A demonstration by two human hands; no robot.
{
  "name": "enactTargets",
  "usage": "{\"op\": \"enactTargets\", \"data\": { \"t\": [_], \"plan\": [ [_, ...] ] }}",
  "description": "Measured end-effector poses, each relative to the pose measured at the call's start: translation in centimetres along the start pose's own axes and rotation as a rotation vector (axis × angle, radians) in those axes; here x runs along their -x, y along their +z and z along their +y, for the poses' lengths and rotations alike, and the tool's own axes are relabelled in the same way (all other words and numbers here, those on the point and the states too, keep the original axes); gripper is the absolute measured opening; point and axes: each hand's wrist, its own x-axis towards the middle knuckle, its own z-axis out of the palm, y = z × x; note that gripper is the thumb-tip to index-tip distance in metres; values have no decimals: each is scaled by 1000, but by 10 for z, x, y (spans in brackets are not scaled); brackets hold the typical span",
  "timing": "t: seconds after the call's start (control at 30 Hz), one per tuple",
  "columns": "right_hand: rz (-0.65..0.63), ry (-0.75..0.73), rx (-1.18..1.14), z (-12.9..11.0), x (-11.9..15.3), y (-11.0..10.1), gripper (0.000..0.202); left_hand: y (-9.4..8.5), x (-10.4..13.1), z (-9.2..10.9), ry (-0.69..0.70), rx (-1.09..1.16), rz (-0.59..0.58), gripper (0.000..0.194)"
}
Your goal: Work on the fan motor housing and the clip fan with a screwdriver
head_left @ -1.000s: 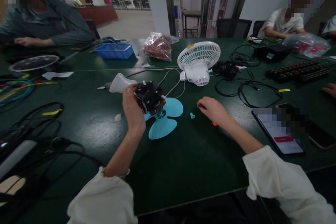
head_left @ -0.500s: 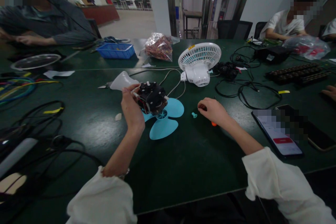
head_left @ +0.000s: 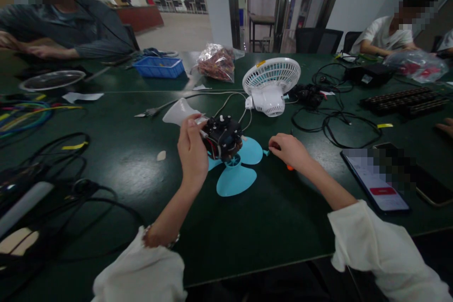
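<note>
Shifting motor (head_left: pixel 223 138) and blue blades (head_left: pixel 236 181) rightward, left hand (head_left: pixel 194 156) nearer right hand (head_left: pixel 289 149)

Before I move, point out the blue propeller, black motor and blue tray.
Blue propeller (head_left: pixel 236 182): head view, blade nearest the camera.
Black motor (head_left: pixel 225 136): head view, middle of its body.
Blue tray (head_left: pixel 160 71): head view, front wall.

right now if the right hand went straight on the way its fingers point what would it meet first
Probably the small teal piece just off the right hand's fingertips, though its height above the table is unclear.
</note>
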Motion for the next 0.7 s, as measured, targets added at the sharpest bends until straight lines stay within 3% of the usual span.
{"op": "enactTargets", "data": {
  "t": [0.13, 0.3, 0.4, 0.5, 0.57, 0.7],
  "plan": [
    [30, 1, -70, 1, 0, -2, 7, -1, -1, 6, -9, 135, 58, 37],
    [99, -63, -285, -5, 2, -3, 7, -6, 3, 23, 115, -65, 186, 34],
    [29, -123, -298, -9, 3, -3, 6, -11, 8, 33, 258, -114, 231, 33],
    [-45, -148, -233, -12, 5, -4, 7, -15, 15, 37, 541, -158, 242, 34],
    [-63, -144, -187, -14, 7, -5, 8, -17, 22, 39, 764, -198, 158, 34],
    [-75, -134, -122, -17, 9, -6, 9, -11, 41, 49, 1107, -256, -174, 27]
  ]
}}
